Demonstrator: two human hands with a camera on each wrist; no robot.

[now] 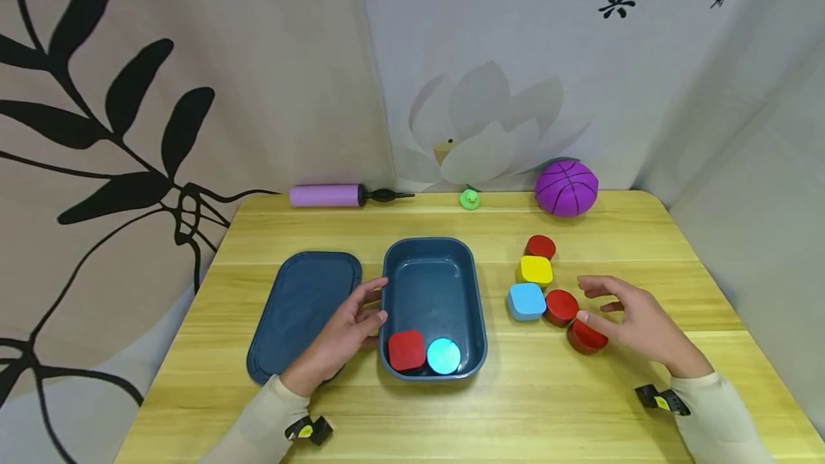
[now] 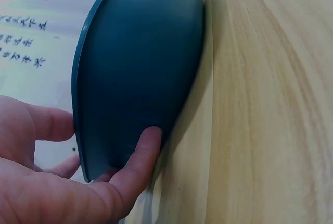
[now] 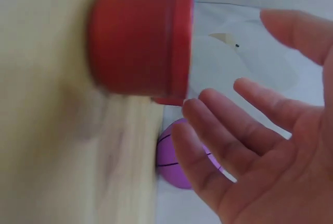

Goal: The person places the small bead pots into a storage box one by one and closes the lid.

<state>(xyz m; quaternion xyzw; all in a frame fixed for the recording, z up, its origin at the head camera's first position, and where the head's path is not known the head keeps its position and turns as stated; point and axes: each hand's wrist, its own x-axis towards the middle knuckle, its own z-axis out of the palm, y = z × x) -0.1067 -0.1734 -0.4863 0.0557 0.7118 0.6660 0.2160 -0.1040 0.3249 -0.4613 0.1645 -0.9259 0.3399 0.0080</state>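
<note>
A dark blue rectangular container [image 1: 433, 291] stands mid-table, with a red rounded-square block [image 1: 406, 351] and a light-blue round block [image 1: 444, 356] in its near end. My left hand [image 1: 346, 337] rests its fingertips against the container's left outer wall and rim; the left wrist view shows one fingertip [image 2: 151, 135] low on that wall. At the right, my right hand [image 1: 634, 324] spreads its fingers around nothing, beside a red round block [image 1: 587, 339]. In the right wrist view this red block [image 3: 138, 36] shows a lid-like band, with the palm apart from it.
Beyond the nearest block lie another red round block [image 1: 561, 306], a blue block [image 1: 526, 301], a yellow block [image 1: 536, 271] and a farther red one [image 1: 540, 246]. A blue lid [image 1: 306, 306] lies left. Along the back: purple pump [image 1: 325, 195], green duck [image 1: 470, 199], purple ball [image 1: 566, 188].
</note>
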